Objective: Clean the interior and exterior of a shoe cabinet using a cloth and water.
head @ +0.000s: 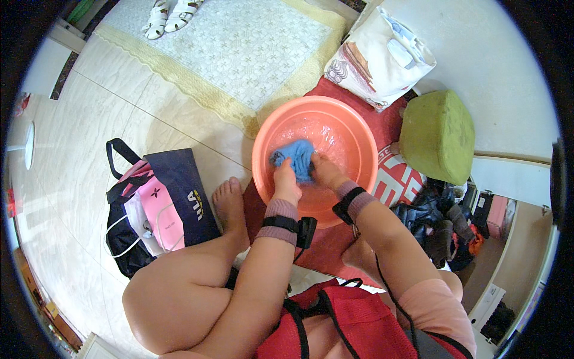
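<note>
An orange plastic basin with water in it stands on a red mat before me. Over the basin, a wet blue cloth with a darker patch at its left end is bunched between my hands. My left hand grips its lower left part, thumb on top. At the cloth's right edge my right hand holds it, with the fingertips partly hidden. Both wrists wear mauve cuffs with black straps.
Left of my foot stand a dark paper bag and a pink one. A white printed bag, a green stool and an open cabinet with dark items are on the right. White sandals lie on a pale rug.
</note>
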{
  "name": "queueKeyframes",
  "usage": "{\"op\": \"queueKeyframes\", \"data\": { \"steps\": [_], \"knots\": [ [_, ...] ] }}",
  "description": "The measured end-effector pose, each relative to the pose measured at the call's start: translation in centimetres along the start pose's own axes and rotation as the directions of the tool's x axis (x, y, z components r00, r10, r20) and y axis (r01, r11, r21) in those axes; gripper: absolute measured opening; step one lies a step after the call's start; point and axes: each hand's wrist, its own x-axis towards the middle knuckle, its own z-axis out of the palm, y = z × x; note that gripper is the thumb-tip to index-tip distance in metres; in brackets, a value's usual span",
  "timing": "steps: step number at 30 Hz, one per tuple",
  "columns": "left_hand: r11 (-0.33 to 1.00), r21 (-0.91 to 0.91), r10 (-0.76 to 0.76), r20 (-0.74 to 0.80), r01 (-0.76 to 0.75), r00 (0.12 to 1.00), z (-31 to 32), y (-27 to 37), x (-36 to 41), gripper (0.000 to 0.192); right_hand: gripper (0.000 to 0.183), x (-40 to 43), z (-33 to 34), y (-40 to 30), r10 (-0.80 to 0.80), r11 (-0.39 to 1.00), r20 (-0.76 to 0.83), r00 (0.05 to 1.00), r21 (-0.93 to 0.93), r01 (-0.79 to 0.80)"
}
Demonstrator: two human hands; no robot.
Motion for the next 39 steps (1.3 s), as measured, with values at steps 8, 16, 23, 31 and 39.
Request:
{"op": "queueKeyframes", "data": {
  "steps": [8, 16, 23, 31, 39],
  "knots": [
    [0.987, -0.163, 0.047, 0.304, 0.004, 0.951, -1.3, 0.5, 1.1, 0.032, 0.021, -1.7, -3.8, -4.5, -0.342, 0.558, 0.140, 0.929, 0.826, 0.081],
    [0.985, -0.169, 0.061, 0.474, 0.023, 0.878, -3.3, -0.8, 4.4, 0.031, 0.013, -6.1, -7.1, -8.8, -0.464, 0.315, -0.072, 0.883, 0.918, 0.240],
    [0.994, -0.109, 0.005, 0.309, 0.030, 0.951, -0.1, -1.7, 1.5, 0.025, 0.031, 0.2, -3.4, -1.3, -0.016, 0.979, -0.419, 0.908, 0.178, 0.099],
    [0.999, 0.022, -0.027, -0.022, 0.028, 0.999, -1.0, 0.5, 0.1, 0.035, 0.044, 0.4, 1.4, -1.2, -0.039, 0.997, -0.092, 0.995, -0.067, 0.033],
    [0.994, -0.097, -0.029, 0.235, 0.053, 0.972, -1.7, 0.1, 1.2, 0.038, 0.025, -2.2, -4.5, -6.4, -0.175, 0.476, 0.047, 0.983, 0.879, 0.043]
  ]
}}
